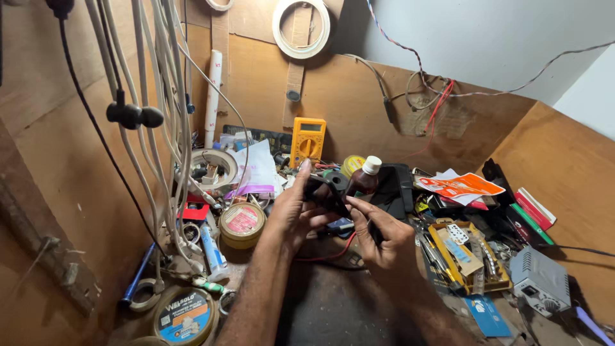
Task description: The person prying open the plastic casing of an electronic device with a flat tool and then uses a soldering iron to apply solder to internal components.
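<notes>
1. Two bare hands meet at the middle of a cluttered workbench (333,307) boxed in by brown board walls.
2. Far left: white cables (160,128) hang down the wall; a black cable with round plugs (134,116) hangs with them.
3. Bottom left: round tin with blue-orange label (186,315) lies flat; a blue-handled tool (136,275) leans just beside it.
4. Left of the hands: round yellow tin with a pink lid label (241,222), lying flat, near the left wrist.
5. Left hand (291,208): fingers curled around a small black device (328,189), thumb up along its left edge. Held above the bench, at centre.
6. Right hand (384,240): fingers pressed together, index and thumb tip touching the device's lower right edge. Cannot tell whether it is pinching a small part.
7. Behind the hands: yellow multimeter (307,141) propped upright against the back wall; brown bottle with white cap (365,178) upright, just behind the device.
8. Right: orange-white card (462,186) on a pile, yellow tray of tools (471,259), grey box (541,279) at far right.
</notes>
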